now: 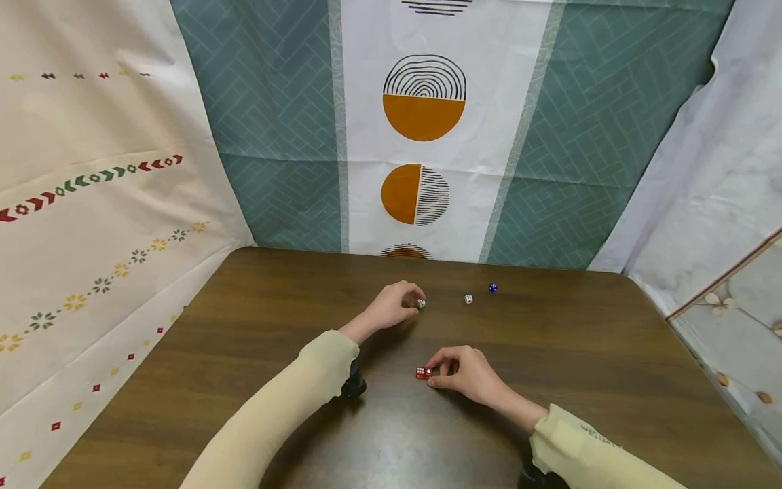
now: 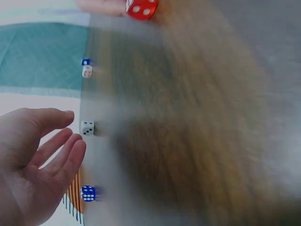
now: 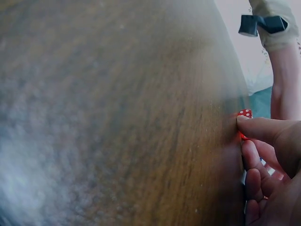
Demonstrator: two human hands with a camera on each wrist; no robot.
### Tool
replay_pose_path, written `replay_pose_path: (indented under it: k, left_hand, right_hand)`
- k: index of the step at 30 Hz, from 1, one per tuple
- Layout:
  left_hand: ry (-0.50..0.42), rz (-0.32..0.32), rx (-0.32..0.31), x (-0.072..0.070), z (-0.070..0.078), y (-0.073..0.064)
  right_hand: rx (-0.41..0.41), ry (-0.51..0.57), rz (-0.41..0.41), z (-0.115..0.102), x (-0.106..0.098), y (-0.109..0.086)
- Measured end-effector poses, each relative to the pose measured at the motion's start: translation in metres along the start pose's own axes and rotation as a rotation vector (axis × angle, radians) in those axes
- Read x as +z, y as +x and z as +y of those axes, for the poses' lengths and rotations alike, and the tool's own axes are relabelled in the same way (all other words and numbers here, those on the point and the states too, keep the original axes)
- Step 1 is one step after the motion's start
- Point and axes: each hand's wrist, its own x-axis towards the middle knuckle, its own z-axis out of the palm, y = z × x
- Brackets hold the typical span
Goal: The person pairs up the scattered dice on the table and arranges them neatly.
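Note:
My left hand (image 1: 394, 305) reaches over the far part of the table, its thumb and fingers spread around a white die (image 1: 421, 303). In the left wrist view this white die (image 2: 87, 128) sits just beyond the fingertips. A blue die (image 2: 88, 193) stands beside it there; the hand hides it in the head view. Nearer the middle, my right hand (image 1: 467, 372) pinches a red die (image 1: 429, 372) between thumb and index finger. Another red die (image 1: 419, 373) lies right against it on the left. In the right wrist view the thumb partly covers the red dice (image 3: 245, 113).
Farther right along the back of the brown wooden table (image 1: 580, 353) lie another white die (image 1: 468, 299) and a blue die (image 1: 493, 288). A patterned cloth (image 1: 275, 136) hangs behind the table's far edge, with pale cloths (image 1: 91, 170) at both sides.

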Motion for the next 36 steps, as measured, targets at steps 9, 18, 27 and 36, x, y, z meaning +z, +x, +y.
replay_pose_path:
  k: [9, 18, 27, 36]
  left_hand:
    - [0.047, 0.026, -0.045, 0.001, -0.009, 0.013]
    - [0.083, 0.004, -0.051, 0.006, -0.016, 0.020]
    - [0.075, -0.017, -0.044, 0.012, -0.010, 0.021]
    - [0.082, -0.005, -0.027, 0.011, -0.011, 0.018]
  right_hand:
    - [0.005, 0.001, -0.001, -0.001, 0.000, 0.001]
    - [0.020, -0.005, 0.002, -0.002, 0.000, -0.001]
    - [0.040, -0.004, -0.001, -0.001, 0.001, -0.004]
    - [0.025, -0.004, 0.005, -0.002, 0.000, -0.002]
